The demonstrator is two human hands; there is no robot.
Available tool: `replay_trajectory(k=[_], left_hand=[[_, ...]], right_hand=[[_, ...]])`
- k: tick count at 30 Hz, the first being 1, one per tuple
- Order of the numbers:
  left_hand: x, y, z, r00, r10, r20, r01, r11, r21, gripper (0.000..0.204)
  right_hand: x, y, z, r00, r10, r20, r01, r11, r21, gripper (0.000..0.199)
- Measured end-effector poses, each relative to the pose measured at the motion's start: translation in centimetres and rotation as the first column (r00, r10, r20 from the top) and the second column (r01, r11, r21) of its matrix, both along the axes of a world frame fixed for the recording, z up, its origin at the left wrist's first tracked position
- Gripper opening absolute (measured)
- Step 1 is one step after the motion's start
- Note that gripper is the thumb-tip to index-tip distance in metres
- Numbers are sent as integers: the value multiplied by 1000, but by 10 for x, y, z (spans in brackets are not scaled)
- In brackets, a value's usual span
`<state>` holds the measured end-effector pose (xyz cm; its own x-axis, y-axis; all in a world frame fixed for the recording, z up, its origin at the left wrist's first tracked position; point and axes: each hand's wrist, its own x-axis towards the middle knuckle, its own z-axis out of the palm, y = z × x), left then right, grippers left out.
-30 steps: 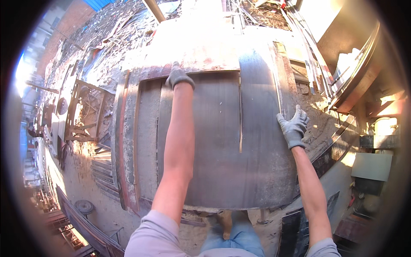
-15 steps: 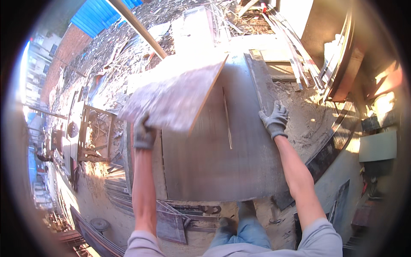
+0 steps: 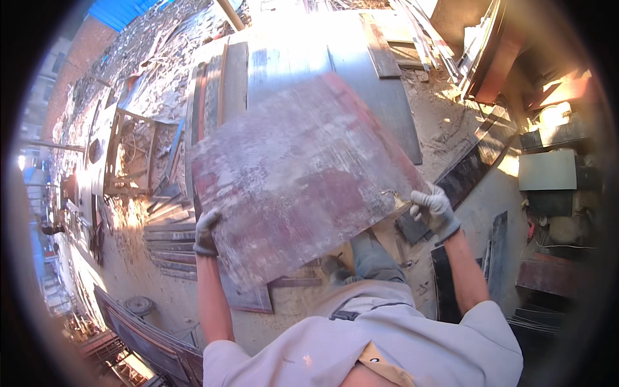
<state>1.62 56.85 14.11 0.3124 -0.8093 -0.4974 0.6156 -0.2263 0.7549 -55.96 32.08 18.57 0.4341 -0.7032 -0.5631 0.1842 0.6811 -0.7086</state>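
A worn reddish-brown plywood panel (image 3: 290,187), smeared with whitish residue, is held tilted in front of my body. My left hand (image 3: 207,232), in a grey glove, is closed on its left edge. On the opposite side my gloved right hand (image 3: 436,209) grips the near right corner, where the surface looks chipped. Behind and below the panel lies a smooth grey-blue work table (image 3: 380,106); the panel covers much of its near part. A dark narrow slot crosses the table's far portion.
A loose board (image 3: 380,51) lies on the table's far right. Stacked dark strips (image 3: 171,248) lie on the ground at left, near a wooden frame (image 3: 132,151). Dark planks (image 3: 474,155) run along the right. Scrap and long strips (image 3: 425,32) crowd the far side.
The panel has come down and toward me, turning to face upward. My right hand has left the table's right edge and taken hold of the panel's corner; my left still grips it.
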Motion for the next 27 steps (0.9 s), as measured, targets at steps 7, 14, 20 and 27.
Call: replay_trajectory(k=[7,14,20,27], left_hand=[[-28,19,-80,981,-80,178,39,973,226,35],[-93,137,-161,834,-357,420,90,840,536,72],[-67,98,-158,541,-516,664,-165,709,686,81],[-49,36,-164,526,-333,783,-337,763,551,82]], right_hand=[[-39,164,-91,962,-268,-49,271,960,63,19],[-28,183,-151,926,-375,-38,376,921,100,13],[-29,150,-167,983,-81,-162,92,994,59,19],[2,115,-155,890,49,-452,-115,986,-119,37]])
